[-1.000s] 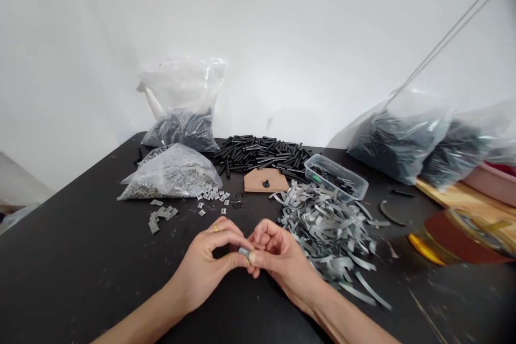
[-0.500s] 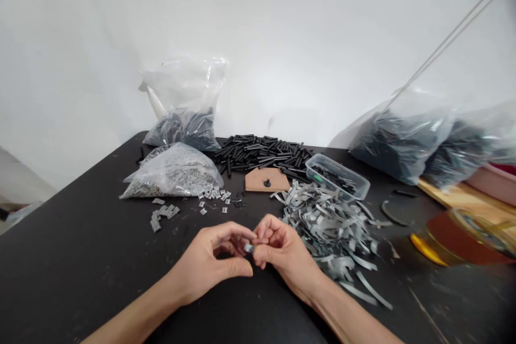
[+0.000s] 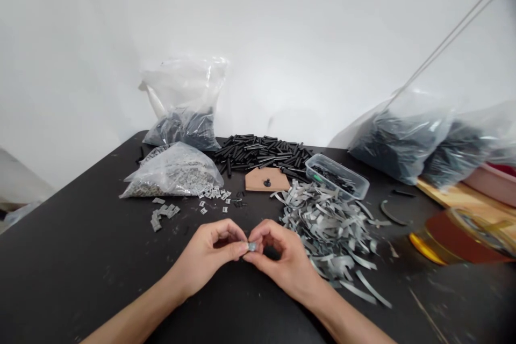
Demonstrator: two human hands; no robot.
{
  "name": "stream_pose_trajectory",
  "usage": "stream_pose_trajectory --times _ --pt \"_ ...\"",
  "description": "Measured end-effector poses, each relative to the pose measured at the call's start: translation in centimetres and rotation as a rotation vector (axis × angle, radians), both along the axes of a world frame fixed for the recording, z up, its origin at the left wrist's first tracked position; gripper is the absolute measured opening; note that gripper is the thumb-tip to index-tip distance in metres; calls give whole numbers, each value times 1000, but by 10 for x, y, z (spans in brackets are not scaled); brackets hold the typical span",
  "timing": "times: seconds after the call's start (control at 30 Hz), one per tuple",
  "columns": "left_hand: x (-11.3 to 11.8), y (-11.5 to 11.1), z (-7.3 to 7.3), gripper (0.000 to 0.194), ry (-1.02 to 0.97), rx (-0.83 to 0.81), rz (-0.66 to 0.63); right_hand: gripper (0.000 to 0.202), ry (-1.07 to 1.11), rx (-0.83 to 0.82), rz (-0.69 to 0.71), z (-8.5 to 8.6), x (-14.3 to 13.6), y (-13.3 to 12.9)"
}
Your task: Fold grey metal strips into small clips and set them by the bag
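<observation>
Small grey piece (image 3: 252, 246) in my left fingers (image 3: 237, 250), held up in front of me over the bench (image 3: 100, 269).
Left thumb and fingertips are pinching its left end. My right fingers (image 3: 263, 265) are curled around the other end; can't tell if they're actually gripping. The piece is mostly covered, so material's a guess: looks very light, fairly stiff, a bit shiny, so maybe slick. I doubt it's fragile, but a hard squeeze on one edge could shoot it out. Best hold, I'd say: pads flat on opposite faces, close to one end, light pressure, other end free for the right.
</observation>
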State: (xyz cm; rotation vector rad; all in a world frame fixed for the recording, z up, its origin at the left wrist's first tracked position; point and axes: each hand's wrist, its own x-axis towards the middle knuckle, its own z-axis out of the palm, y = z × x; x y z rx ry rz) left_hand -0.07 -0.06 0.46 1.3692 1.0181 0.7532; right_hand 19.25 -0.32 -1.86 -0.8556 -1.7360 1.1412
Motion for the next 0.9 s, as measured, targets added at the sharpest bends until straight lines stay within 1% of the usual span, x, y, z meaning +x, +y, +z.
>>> stream_pose_trajectory --times 0.1,0.23,0.43,0.57,0.67,0.73,0.77,0.83,0.87,0.9 --pt "-1 1 -5 20 -6 -5 -18 4 -131 127 8 4 3 -1" --pt "0 2 -11 19 -20 -27 -70 10 -229 202 14 6 2 -2" --pt "2 2 -9 9 50 43 -59 12 -277 258 20 6 -5 -4" --pt "2 -4 -7 5 158 144 -83 12 -309 225 18 7 -9 -6" --pt "-4 -4 -3 8 313 223 -65 13 -392 182 54 10 -1 -4" --pt "-13 2 3 12 455 288 24 13 -520 205 22 13 11 1" --pt "-20 7 7 13 545 332 93 11 -605 237 -38 15 19 3" --pt "-36 16 15 15 781 413 241 9 -832 291 -219 20 36 8" --pt "-44 21 19 16 919 439 299 10 -974 297 -307 22 44 10" --pt "-52 25 22 17 1057 445 332 10 -1116 289 -372 24 50 11"
